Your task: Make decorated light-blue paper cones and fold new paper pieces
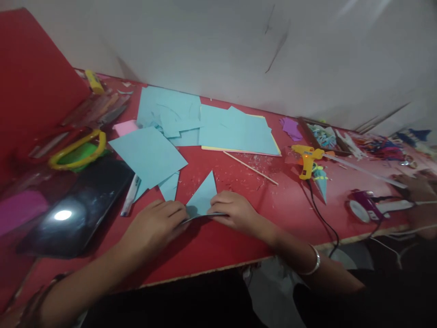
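Between my two hands is a triangular light blue sheet of paper (204, 196), its tip pointing away from me and its near edge lifted off the red table. My left hand (162, 218) pinches the left corner of that edge. At the right corner my right hand (235, 210) grips the paper, fingers bent over it and thumb beneath. A larger blue square sheet (150, 157) lies just beyond my left hand, partly covering smaller blue pieces (170, 186). Close by is a white marker (131, 196).
A yellow glue gun (307, 160) stands right of centre, its cord running off the near edge, beside a small blue cone (320, 182). Stacked blue sheets (235, 130) and a thin stick (251, 167) lie behind. A black tablet-like slab (82, 214) is left; another person's hand (421, 187) is far right.
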Action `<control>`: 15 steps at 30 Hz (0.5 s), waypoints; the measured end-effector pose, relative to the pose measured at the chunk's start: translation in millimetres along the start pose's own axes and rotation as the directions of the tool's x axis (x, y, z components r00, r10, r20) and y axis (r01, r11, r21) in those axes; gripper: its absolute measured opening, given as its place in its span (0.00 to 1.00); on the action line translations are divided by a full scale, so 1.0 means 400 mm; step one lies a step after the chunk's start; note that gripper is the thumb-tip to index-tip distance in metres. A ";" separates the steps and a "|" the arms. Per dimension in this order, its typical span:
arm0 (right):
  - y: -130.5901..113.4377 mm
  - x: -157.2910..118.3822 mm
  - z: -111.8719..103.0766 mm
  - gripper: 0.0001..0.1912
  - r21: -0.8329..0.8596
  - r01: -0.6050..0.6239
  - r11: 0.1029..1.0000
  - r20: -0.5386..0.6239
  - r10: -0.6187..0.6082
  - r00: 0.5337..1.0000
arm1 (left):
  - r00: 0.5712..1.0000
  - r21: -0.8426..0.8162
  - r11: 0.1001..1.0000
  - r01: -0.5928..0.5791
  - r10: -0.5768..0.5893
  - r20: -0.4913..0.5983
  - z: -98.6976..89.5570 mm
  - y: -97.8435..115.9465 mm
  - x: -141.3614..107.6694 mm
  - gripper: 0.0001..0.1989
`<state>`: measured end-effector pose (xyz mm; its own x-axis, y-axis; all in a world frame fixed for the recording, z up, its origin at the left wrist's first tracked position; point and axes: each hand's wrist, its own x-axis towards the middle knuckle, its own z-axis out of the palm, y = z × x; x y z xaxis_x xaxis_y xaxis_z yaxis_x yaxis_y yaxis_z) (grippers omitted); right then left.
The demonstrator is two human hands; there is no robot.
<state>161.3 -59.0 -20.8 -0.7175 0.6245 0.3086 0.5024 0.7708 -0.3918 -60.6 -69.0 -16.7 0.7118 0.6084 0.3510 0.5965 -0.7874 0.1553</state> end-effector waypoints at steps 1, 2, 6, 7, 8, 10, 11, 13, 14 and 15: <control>-0.002 0.002 0.000 0.11 0.008 -0.017 1.000 0.008 0.017 1.000 | 0.999 -0.003 0.999 0.033 -0.033 0.016 0.000 -0.001 0.001 0.12; -0.004 0.004 -0.001 0.12 0.013 -0.040 0.999 0.015 0.040 0.999 | 0.997 -0.002 0.997 0.074 -0.074 0.038 -0.001 -0.003 0.002 0.12; -0.008 0.006 0.004 0.14 0.009 -0.158 0.987 0.029 0.158 0.987 | 0.974 -0.017 0.977 0.210 -0.208 0.094 -0.006 -0.007 0.007 0.14; -0.009 0.006 0.005 0.13 0.002 -0.178 0.984 0.024 0.178 0.984 | 0.968 -0.023 0.973 0.232 -0.228 0.108 -0.007 -0.008 0.008 0.15; -0.009 0.006 0.006 0.13 -0.008 -0.191 0.982 0.020 0.191 0.981 | 0.962 -0.028 0.968 0.248 -0.243 0.121 -0.009 -0.008 0.008 0.15; -0.012 0.006 0.008 0.12 -0.036 -0.205 0.978 0.015 0.205 0.979 | 0.952 -0.034 0.961 0.275 -0.268 0.147 -0.013 -0.007 0.008 0.16; -0.013 0.007 0.008 0.12 -0.051 -0.209 0.976 0.015 0.210 0.977 | 0.948 -0.037 0.958 0.284 -0.275 0.160 -0.014 -0.007 0.008 0.16; -0.017 0.009 0.008 0.11 -0.075 -0.224 0.972 0.019 0.226 0.974 | 0.940 -0.029 0.953 0.302 -0.293 0.176 -0.018 -0.006 0.006 0.17; -0.018 0.010 0.008 0.11 -0.082 -0.233 0.969 0.022 0.235 0.972 | 0.935 -0.017 0.950 0.312 -0.304 0.181 -0.019 -0.007 0.005 0.17; -0.020 0.011 0.008 0.11 -0.087 -0.244 0.966 0.027 0.247 0.969 | 0.930 0.001 0.946 0.323 -0.318 0.184 -0.021 -0.007 0.005 0.18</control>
<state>152.4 -62.9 -18.9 -0.5837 0.7920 0.1788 0.7023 0.6030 -0.3783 -64.0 -66.5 -8.9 0.5407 0.8343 0.1075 0.7950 -0.5486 0.2590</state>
